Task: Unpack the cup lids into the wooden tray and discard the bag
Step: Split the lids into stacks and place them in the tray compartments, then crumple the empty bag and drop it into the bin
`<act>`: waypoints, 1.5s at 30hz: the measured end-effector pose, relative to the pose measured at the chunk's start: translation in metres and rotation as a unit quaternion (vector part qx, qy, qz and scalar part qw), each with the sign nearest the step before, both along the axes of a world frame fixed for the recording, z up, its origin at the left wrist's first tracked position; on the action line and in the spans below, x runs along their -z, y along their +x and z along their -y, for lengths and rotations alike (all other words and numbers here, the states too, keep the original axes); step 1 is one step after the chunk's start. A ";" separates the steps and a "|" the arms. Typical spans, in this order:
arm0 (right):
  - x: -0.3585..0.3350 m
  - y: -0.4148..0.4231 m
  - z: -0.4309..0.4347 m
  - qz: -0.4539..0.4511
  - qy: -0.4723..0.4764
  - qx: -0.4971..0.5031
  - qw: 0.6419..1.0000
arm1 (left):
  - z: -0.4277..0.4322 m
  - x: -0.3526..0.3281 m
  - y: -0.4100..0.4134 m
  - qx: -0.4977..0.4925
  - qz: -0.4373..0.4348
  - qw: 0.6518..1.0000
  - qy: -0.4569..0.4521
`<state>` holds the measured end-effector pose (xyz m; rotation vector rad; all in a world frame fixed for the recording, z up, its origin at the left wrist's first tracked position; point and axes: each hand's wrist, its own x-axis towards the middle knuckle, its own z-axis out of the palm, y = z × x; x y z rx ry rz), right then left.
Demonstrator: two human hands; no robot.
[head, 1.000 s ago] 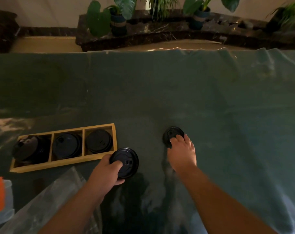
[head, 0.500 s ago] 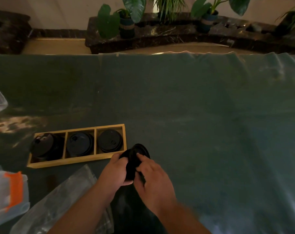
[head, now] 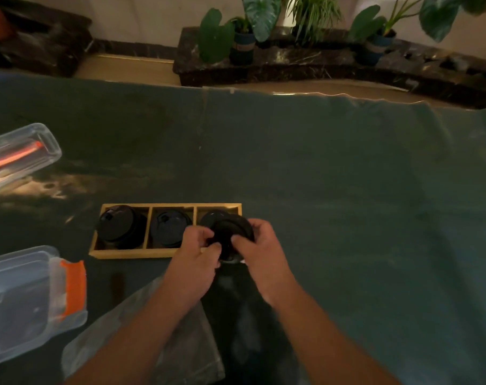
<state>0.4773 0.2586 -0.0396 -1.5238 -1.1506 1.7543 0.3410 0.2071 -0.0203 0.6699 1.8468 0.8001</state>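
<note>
Both hands are in at the centre of the view, low over the green-covered bench. The left hand and the right hand share a grip on a small stack of black lids, fingers clenched around its rim from either side, the stack tilted on edge right over the rightmost compartment of the wooden tray. How many lids are in that stack is hard to tell, it's dark there. The tray sits at about nine o'clock from the hands, long side running left to right, three compartments. The left compartment holds a tall pile of lids, rising above the tray wall; the middle compartment holds a lower pile. The clear plastic bag lies flat on the bench at six o'clock, partly under the left forearm. Out at nine o'clock, a clear plastic box with an orange latch; at ten o'clock, a clear box lid. Potted plants line the dark ledge at twelve.
</note>
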 end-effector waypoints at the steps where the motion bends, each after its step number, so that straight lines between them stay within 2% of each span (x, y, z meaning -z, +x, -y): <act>1: 0.005 -0.006 -0.013 -0.041 -0.039 0.010 0.998 | -0.002 0.003 -0.006 0.048 -0.077 0.996 0.016; 3: 0.015 -0.018 -0.034 -0.020 -0.051 0.004 0.999 | -0.010 0.010 -0.017 0.107 -0.169 0.979 0.031; 5: 0.026 -0.027 -0.048 0.097 -0.004 -0.046 0.994 | -0.020 0.017 -0.023 0.129 -0.198 0.971 0.025; 8: 0.039 -0.035 -0.054 0.277 0.105 -0.147 0.944 | -0.027 0.023 -0.022 0.164 -0.225 0.961 -0.009; 11: 0.046 -0.038 -0.048 0.360 0.189 -0.142 0.903 | -0.028 0.027 -0.021 0.203 -0.269 0.941 -0.018; 15: 0.045 -0.039 -0.039 0.383 0.245 -0.121 0.882 | -0.021 0.034 -0.022 0.263 -0.333 0.905 -0.029; 18: 0.036 -0.041 -0.040 0.411 0.249 -0.142 0.865 | -0.016 0.028 -0.023 0.274 -0.331 0.903 -0.021; 20: 0.023 -0.041 -0.034 0.414 0.299 -0.153 0.846 | -0.001 0.014 -0.029 0.245 -0.347 0.905 0.032; 23: -0.003 -0.051 -0.009 0.316 0.414 -0.211 0.827 | 0.063 -0.026 -0.040 0.177 -0.354 0.901 0.175; 25: -0.015 -0.064 0.011 0.252 0.403 -0.323 0.819 | 0.126 -0.047 -0.040 0.149 -0.309 0.912 0.224; 27: -0.021 -0.082 0.029 0.227 0.366 -0.443 0.787 | 0.190 -0.044 -0.034 0.086 -0.259 0.935 0.225; 28: -0.021 -0.092 0.036 0.229 0.351 -0.493 0.763 | 0.216 -0.038 -0.033 0.061 -0.226 0.954 0.188; 30: -0.017 -0.111 0.048 0.253 0.333 -0.563 0.713 | 0.253 -0.015 -0.024 -0.013 -0.065 0.998 0.015; 31: -0.014 -0.120 0.054 0.270 0.328 -0.588 0.688 | 0.269 -0.005 -0.018 -0.063 0.071 0.994 -0.058; 32: -0.010 -0.128 0.059 0.292 0.319 -0.608 0.666 | 0.282 0.010 -0.017 -0.127 0.172 0.971 -0.107; 34: 0.001 -0.138 0.070 0.346 0.284 -0.639 0.626 | 0.285 0.041 -0.009 -0.253 0.273 0.915 -0.152; 35: 0.006 -0.138 0.075 0.373 0.263 -0.649 0.609 | 0.279 0.048 -0.006 -0.287 0.302 0.895 -0.163; 36: 0.011 -0.135 0.081 0.393 0.243 -0.653 0.600 | 0.273 0.047 -0.004 -0.297 0.315 0.888 -0.152; 37: 0.014 -0.130 0.087 0.404 0.225 -0.652 0.601 | 0.265 0.045 -0.004 -0.313 0.316 0.888 -0.117; 39: 0.010 -0.114 0.099 0.396 0.217 -0.624 0.638 | 0.251 0.046 -0.006 -0.365 0.261 0.892 -0.049; 43: -0.036 -0.079 0.100 0.296 0.272 -0.479 0.781 | 0.215 0.010 -0.027 -0.304 0.073 0.949 0.048; 45: -0.084 -0.064 0.085 0.240 0.315 -0.378 0.837 | 0.186 -0.037 -0.048 -0.277 -0.009 0.957 0.090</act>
